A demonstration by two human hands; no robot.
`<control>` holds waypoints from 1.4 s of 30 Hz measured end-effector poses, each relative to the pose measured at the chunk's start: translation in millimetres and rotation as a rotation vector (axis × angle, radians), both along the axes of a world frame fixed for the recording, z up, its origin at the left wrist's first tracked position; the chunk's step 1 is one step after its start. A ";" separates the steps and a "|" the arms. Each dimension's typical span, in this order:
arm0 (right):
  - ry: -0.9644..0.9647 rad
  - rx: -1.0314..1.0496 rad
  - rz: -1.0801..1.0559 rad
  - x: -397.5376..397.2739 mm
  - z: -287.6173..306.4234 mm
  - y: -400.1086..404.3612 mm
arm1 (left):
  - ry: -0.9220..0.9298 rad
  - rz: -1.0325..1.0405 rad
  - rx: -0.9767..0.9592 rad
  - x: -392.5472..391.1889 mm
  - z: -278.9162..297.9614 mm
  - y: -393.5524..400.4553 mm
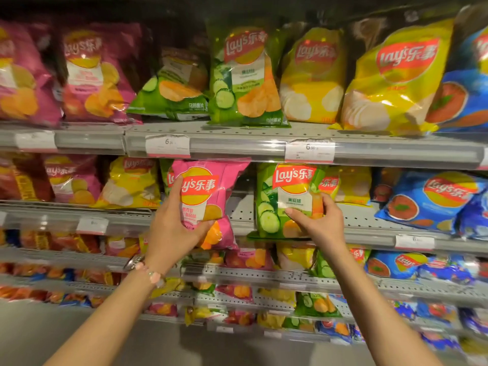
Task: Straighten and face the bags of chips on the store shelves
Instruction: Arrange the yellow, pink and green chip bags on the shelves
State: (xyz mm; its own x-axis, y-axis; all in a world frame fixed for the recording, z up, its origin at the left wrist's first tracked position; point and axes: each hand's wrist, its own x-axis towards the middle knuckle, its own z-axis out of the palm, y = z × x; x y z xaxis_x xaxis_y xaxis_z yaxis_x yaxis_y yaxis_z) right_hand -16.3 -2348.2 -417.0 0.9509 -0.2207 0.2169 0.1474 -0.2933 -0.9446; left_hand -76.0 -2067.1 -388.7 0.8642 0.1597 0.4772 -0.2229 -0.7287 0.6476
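head view: one wide-angle shot, several shelf tiers of chip bags, both arms reaching to the second tier from the top
left hand: grasping the pink bag, thumb on the front near the lower edge, fingers wrapped up its left side and behind
pink bag: held out in front of the shelf edge, not seated; label faces out, long axis near upright with the top leaning slightly right
right hand: gripping the green cucumber bag, fingers across the lower front panel, thumb on its right side
green cucumber bag: upright at the shelf front, base at the lip, logo facing out; a yellow bag sits just behind and right of it
gap: bare perforated back panel between the two held bags, right of the pink bag, left of the green one
key relation: gap lies up, far and right from the left hand; the left hand is nearer to it and already holds the bag that looks meant for it
next move, my guess: push the pink bag back and right into the gap, keeping its long axis vertical and base on the deck
risk: pink top corner looks close to the price rail above and may snag
upper tier: one green bag is slumped on its back, left of an upright one; not yet faced
lower tiers: blurred, can't judge alignment
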 end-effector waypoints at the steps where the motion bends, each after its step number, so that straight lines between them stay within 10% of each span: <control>1: 0.005 -0.015 -0.010 4.1 1.2 12.0 | -0.011 -0.003 0.007 -1.5 1.3 5.7; 30: 0.301 -0.124 -0.011 60.0 4.8 123.7 | -0.005 -0.034 0.167 35.4 -6.8 72.2; 36: -0.030 0.050 -0.313 35.3 8.8 143.1 | -0.025 -0.063 0.181 48.9 -14.1 71.2; 42: 0.033 0.132 0.056 -2.7 14.5 192.9 | 0.033 -0.147 0.110 55.1 -17.9 65.5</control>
